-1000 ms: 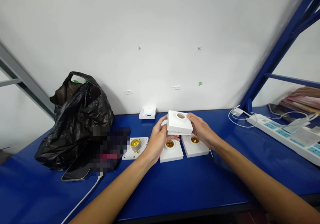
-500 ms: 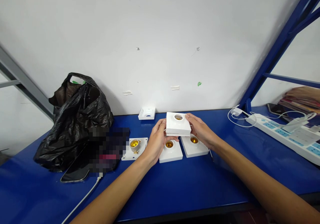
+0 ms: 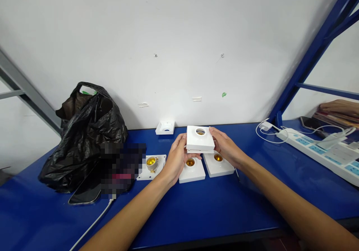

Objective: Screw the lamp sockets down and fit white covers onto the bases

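Observation:
A square white lamp holder (image 3: 199, 143) is held just above the table. Its cover has a round hole with a brass-coloured socket inside, and a thin gap shows between cover and base plate. My left hand (image 3: 176, 156) grips the left side, thumb along the edge and fingers underneath. On the right side my right hand (image 3: 226, 148) is closed on it, some fingers hidden behind. Below lie two covered lamp holders (image 3: 193, 173) (image 3: 220, 168). Left of my left hand rests a bare base plate with its brass socket (image 3: 152, 164) exposed. A loose white cover (image 3: 165, 127) sits near the wall.
A black plastic bag (image 3: 92, 131) stands at the left on the blue table (image 3: 213, 210), beside a dark phone (image 3: 85, 193) with a white cable. To the right lie a power strip (image 3: 316, 148) with plugs and cords, another phone and stacked papers. A blue frame post rises there.
The lamp holder's socket appears lower within the cover's hole than before. Both hands stay almost in place, still holding it.

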{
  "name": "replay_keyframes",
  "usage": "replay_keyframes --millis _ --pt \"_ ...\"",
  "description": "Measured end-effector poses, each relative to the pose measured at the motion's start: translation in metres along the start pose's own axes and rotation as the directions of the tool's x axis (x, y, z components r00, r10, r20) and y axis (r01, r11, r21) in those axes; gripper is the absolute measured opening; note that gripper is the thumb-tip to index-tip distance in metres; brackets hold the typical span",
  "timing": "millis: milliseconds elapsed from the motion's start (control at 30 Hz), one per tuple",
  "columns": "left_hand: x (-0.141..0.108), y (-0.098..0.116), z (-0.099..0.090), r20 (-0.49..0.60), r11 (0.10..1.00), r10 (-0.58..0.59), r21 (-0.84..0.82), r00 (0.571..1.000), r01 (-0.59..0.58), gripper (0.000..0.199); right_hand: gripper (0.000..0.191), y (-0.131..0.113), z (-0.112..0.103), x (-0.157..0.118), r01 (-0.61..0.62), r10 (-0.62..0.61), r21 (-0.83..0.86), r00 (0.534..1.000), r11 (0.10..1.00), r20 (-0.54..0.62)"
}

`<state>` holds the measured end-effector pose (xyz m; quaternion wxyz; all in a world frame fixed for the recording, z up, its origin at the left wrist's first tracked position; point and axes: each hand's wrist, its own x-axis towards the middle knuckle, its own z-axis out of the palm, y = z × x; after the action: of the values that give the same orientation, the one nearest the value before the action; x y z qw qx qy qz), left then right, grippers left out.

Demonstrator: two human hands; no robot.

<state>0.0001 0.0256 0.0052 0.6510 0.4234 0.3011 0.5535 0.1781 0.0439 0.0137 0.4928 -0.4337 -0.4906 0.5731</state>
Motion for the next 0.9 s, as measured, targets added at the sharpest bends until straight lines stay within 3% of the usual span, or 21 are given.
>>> replay_keyframes --millis 267,800,900 --pt "0.0024 0.0009 -0.0023 -0.027 0.998 -0.041 -0.046 0.999 0.040 0.021 0.037 0.0014 -0.0016 0.0016 0.012 -0.015 0.042 0.997 0.999 0.079" --pt "0.0003 0.0066 0.0044 -0.090 0.995 -0.066 -0.085 0.994 0.058 0.015 0.028 0.0012 0.0010 0.0001 0.022 -0.028 0.092 0.998 0.995 0.060" --pt "0.0010 0.0071 0.0048 -0.122 0.993 -0.077 -0.104 0.990 0.064 0.023 0.028 -0.0003 0.0017 0.0001 0.008 -0.012 0.083 0.999 0.997 0.048"
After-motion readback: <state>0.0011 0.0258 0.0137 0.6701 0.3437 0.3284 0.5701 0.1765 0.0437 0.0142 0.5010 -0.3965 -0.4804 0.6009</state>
